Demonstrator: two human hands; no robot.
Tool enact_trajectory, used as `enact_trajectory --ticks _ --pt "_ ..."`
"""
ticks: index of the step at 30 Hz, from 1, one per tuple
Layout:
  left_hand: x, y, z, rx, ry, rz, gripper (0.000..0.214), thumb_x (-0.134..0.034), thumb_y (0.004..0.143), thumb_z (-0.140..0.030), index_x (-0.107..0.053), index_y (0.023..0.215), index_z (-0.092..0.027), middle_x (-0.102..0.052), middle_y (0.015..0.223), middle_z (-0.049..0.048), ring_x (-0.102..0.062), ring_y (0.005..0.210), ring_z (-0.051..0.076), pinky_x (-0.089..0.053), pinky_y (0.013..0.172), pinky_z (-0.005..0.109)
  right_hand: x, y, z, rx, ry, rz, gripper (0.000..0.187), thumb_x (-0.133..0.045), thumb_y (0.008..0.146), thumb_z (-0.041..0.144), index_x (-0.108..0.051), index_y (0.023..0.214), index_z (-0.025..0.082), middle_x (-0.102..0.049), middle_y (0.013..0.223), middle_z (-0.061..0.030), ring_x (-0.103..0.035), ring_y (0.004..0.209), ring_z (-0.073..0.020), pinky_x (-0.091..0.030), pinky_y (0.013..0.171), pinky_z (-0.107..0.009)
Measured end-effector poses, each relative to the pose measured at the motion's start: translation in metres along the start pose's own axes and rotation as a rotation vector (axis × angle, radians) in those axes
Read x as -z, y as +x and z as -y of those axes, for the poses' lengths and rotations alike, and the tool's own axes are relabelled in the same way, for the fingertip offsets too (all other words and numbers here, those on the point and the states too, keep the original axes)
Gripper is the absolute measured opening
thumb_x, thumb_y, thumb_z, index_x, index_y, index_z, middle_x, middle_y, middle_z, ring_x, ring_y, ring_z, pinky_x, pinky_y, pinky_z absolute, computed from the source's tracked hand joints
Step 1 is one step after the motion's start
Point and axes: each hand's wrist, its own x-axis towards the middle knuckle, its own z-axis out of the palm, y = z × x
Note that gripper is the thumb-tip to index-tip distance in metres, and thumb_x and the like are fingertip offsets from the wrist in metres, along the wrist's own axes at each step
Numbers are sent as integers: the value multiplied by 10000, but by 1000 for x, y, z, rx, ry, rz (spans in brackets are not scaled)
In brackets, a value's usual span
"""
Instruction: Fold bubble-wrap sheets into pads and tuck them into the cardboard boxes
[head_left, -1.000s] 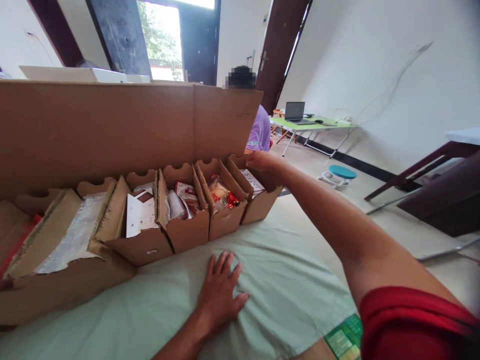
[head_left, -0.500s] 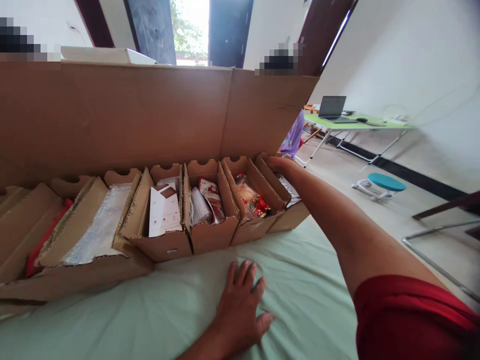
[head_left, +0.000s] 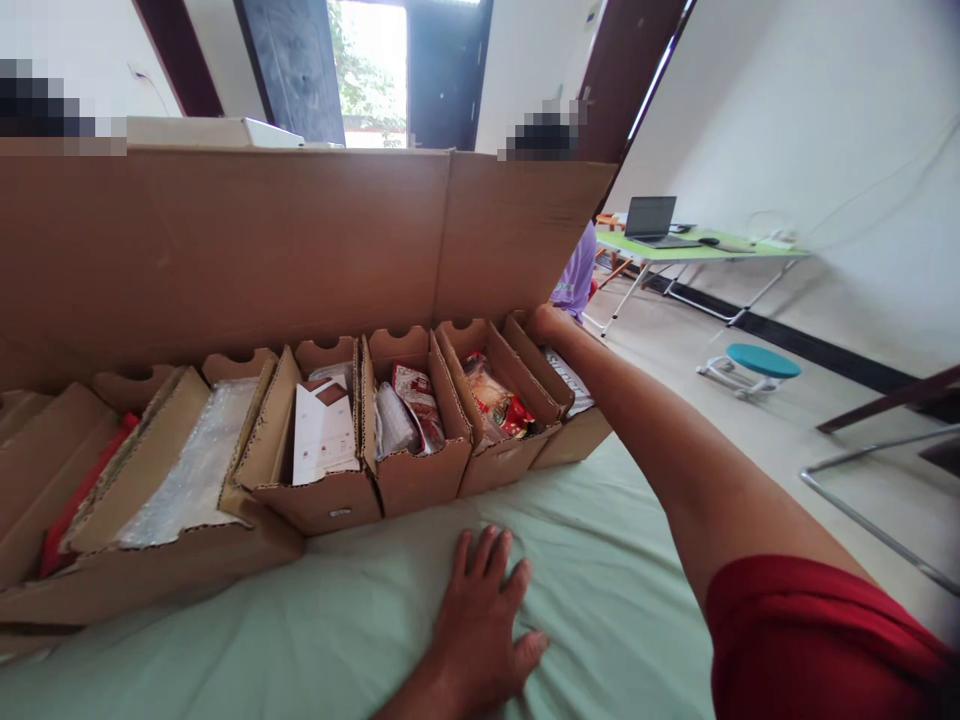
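Note:
My left hand (head_left: pixel 484 620) lies flat with spread fingers on a pale green cloth (head_left: pixel 622 590), holding nothing. Stretched forward, my right hand (head_left: pixel 553 322) is at the far end of the rightmost cardboard box (head_left: pixel 574 443); its fingers are hidden there, so I cannot tell what they grip. That box holds a silvery packet with dark lettering (head_left: pixel 568 380). Beside it stand open cardboard boxes with a red-and-gold packet (head_left: pixel 499 400), a dark red packet (head_left: pixel 421 400), a white card (head_left: pixel 324 430) and bubble wrap (head_left: pixel 191 465).
A tall cardboard panel (head_left: pixel 300 240) rises behind the row of boxes. Beyond it are two blurred heads and a purple garment (head_left: pixel 577 270). To the right stand a green folding table (head_left: pixel 694 255) with a laptop (head_left: pixel 651 218), a blue stool (head_left: pixel 761 360) and a metal-framed seat (head_left: pixel 862 500).
The view has shifted slightly, with the boxes and background lower and a little further left. My left hand stays on the cloth; my right stays at the rightmost box.

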Motion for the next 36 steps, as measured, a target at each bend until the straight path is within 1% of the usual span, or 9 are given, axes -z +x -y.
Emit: enact_trajectory --ticks 6,11,15,18,22,25,29,32,36 --pt "-5 0 3 -7 30 -24 683 -551 950 -508 -457 1559 -212 -229 1714 138 -102 1613 330 -21 1302 614 67 -39 -19 -159 78 -305 381 -443 1033 186 -688 1184 -64 -688 1182 -270 -640 1120 -257 -430 897 -366" --pt "-13 3 7 -4 -10 -114 763 -670 858 -484 -489 1539 -190 -281 1697 148 -168 1600 358 -43 1304 611 116 -131 -44 -75 577 -679 236 -639 881 205 -764 913 8 -697 760 -96 -533 716 -120 -392 724 -315" --pt "-1 -2 0 24 -375 -369 914 -650 850 -578 -359 1593 -133 -288 1687 207 -229 1582 367 -157 1297 574 102 -216 -41 84 933 -471 133 -674 793 232 -720 749 116 -625 663 -18 -499 639 -114 -379 631 -277" --pt "22 -25 -19 -103 -641 -567 1049 -609 866 -698 -145 1647 -174 -207 1711 208 -229 1583 354 -212 1278 560 71 -269 -25 140 1005 -240 208 -675 780 360 -709 723 163 -606 626 1 -484 595 -123 -351 571 -265" --pt "44 -64 -53 -192 -545 -706 1195 -767 765 -666 -91 1647 -227 -129 1727 194 -190 1587 382 -201 1266 593 27 -320 12 269 951 1 218 -596 817 351 -706 738 180 -664 670 -16 -543 618 -146 -386 585 -269" --pt "49 -83 -67 -45 -456 -747 1013 -777 776 -510 -271 1597 -200 -373 1628 198 -374 1506 369 -302 1223 582 8 -348 38 424 881 172 197 -552 844 258 -695 735 179 -693 709 -21 -588 660 -148 -407 630 -267" --pt "58 -103 -56 183 -466 -645 499 -584 759 -244 -642 1250 -179 -721 1152 103 -673 1097 267 -518 974 421 6 -365 52 520 785 275 163 -570 845 193 -692 739 175 -684 710 -7 -579 652 -132 -401 634 -255" --pt "69 -125 -40 252 -478 -435 275 -508 718 -242 -710 896 -187 -697 838 29 -649 809 202 -491 736 308 4 -361 50 590 714 376 141 -585 829 162 -707 761 177 -698 740 -8 -582 651 -128 -404 617 -243" --pt "79 -147 -11 328 -618 -233 257 -526 709 -364 -671 800 -173 -621 713 -3 -571 678 168 -403 622 269 -3 -328 42 680 643 411 132 -609 828 174 -741 838 183 -754 878 -43 -663 765 -161 -482 712 -259"
